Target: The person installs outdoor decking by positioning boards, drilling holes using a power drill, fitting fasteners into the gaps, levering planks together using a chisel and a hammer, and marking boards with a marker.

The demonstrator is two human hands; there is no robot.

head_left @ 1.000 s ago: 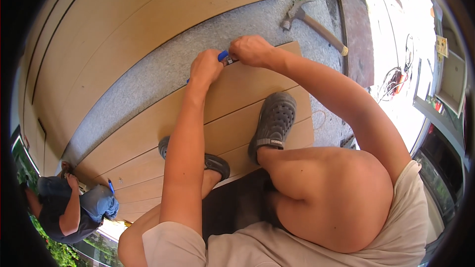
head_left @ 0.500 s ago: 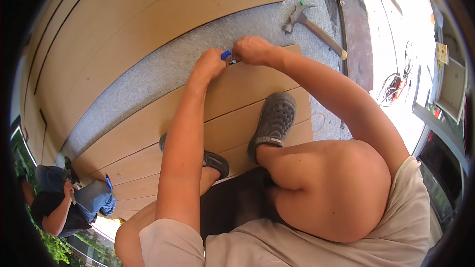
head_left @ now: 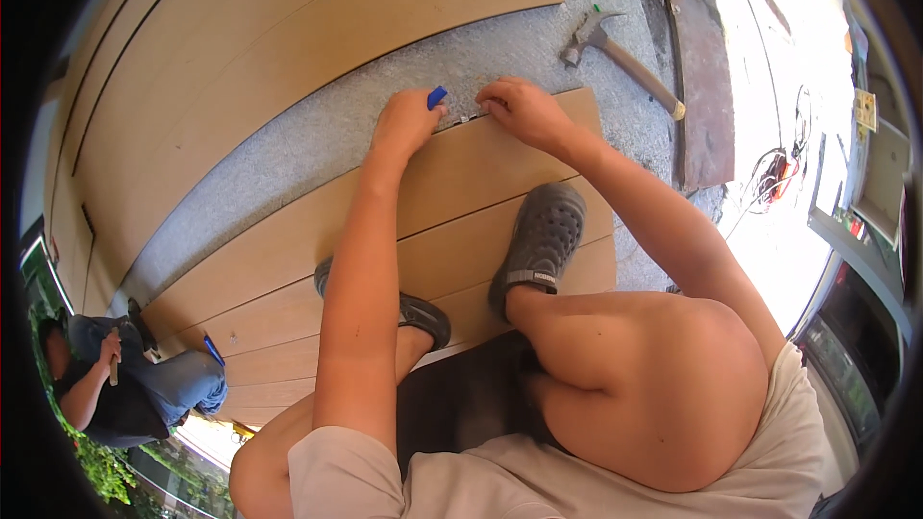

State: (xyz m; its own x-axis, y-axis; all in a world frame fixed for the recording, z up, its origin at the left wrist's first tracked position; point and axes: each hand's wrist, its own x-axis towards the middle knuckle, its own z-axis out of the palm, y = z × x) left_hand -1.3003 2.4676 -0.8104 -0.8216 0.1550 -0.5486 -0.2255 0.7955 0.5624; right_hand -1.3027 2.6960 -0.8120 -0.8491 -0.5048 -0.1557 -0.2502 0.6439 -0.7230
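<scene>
My left hand (head_left: 408,123) is closed round a blue object, whose flat blue end (head_left: 437,97) sticks out past the fingers; its kind is hidden. Just right of it, a small metal clip (head_left: 464,118) sits at the far edge of the nearest brown plank (head_left: 500,159). My right hand (head_left: 527,113) hovers at that same edge, right of the clip, its fingers loosely bent and apart with nothing visible in them. Below the hands, joined brown planks run side by side under my dark clogs (head_left: 543,235).
A claw hammer (head_left: 625,62) lies on the grey floor (head_left: 385,82) beyond my right hand. Large brown boards (head_left: 317,10) lie at the far left. A co-worker (head_left: 144,380) in jeans crouches at the lower left, near another blue object (head_left: 213,350). Cables (head_left: 774,178) lie at right.
My right hand has drawn away from the clip to the right and loosened its fingers. My left hand, still closed on the blue object, has shifted slightly left, widening the gap.
</scene>
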